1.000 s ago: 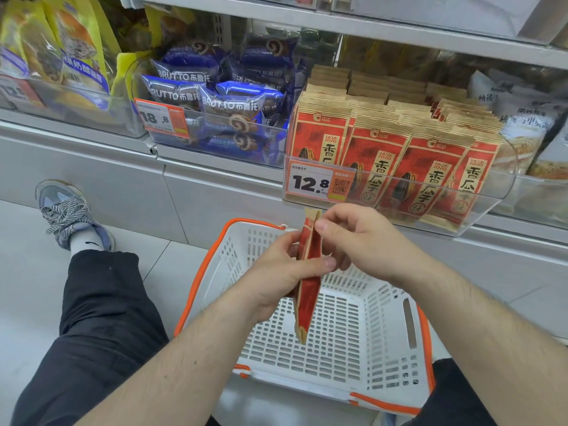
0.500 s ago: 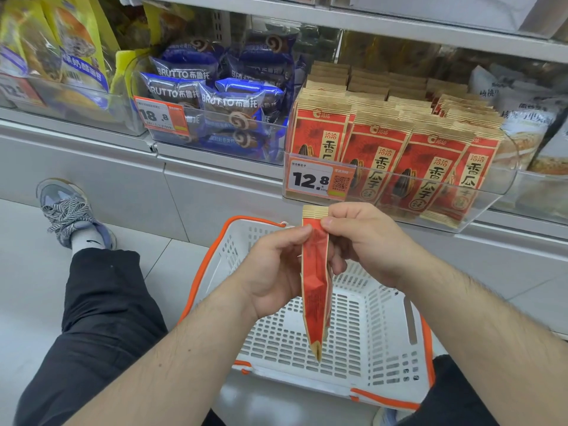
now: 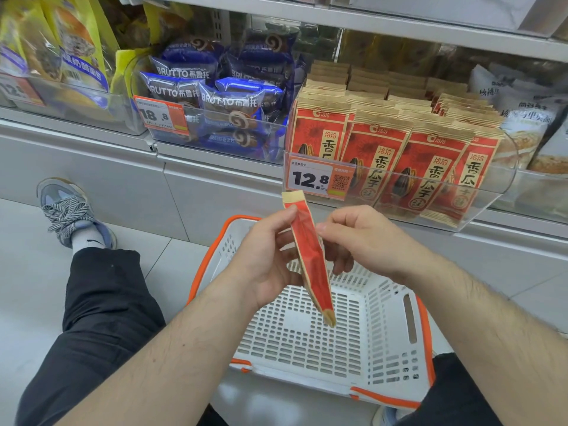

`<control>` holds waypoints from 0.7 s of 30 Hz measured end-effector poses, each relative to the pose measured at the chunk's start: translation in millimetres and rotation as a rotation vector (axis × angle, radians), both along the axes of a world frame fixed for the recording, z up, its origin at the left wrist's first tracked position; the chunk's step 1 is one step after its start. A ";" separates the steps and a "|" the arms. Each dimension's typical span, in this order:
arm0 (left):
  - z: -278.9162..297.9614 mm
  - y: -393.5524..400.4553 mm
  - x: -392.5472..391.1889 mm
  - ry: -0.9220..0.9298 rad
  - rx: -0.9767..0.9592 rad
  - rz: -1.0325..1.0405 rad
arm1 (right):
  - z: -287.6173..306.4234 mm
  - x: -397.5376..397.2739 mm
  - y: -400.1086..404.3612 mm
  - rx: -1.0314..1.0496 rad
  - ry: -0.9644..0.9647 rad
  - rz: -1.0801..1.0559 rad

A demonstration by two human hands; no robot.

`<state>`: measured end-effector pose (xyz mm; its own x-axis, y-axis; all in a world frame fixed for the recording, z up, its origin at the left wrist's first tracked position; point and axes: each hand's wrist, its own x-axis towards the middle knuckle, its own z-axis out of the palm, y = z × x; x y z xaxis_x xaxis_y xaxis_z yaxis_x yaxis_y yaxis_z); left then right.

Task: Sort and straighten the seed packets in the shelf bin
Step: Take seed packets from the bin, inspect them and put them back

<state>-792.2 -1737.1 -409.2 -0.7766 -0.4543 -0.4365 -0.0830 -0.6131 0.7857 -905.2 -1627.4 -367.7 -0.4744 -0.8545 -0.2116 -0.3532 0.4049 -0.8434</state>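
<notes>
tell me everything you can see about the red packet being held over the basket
The red seed packet with tan crimped ends looks like glossy paper or foil. It is seen nearly edge-on, so its front print is hidden. It hangs tilted, top end up near the 12.8 price tag, bottom end down over the white plastic basket with orange rim, not touching it. The left hand grips its upper part; the right hand has fingers at its other side.

Bright, even shop light; sharp centre, wide-angle bending and softness at edges.
</notes>
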 end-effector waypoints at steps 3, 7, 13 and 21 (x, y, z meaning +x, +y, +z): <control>3.8 -3.4 -0.9 -0.024 0.051 0.095 | 8.2 -2.2 6.2 0.228 0.052 0.209; 2.5 -5.4 -1.3 -0.032 0.086 0.143 | 11.7 -1.5 9.8 0.307 0.024 0.358; -0.5 -4.0 -0.2 -0.039 0.140 0.151 | 7.2 -5.3 12.3 0.278 -0.025 0.425; -0.8 -3.2 -0.2 -0.048 0.145 0.145 | 4.4 -8.6 12.8 0.257 -0.088 0.443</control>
<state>-792.4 -1740.3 -410.0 -0.6846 -0.4891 -0.5404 -0.0211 -0.7278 0.6855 -913.8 -1614.5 -363.3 -0.0503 -0.8847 -0.4634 -0.4701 0.4303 -0.7706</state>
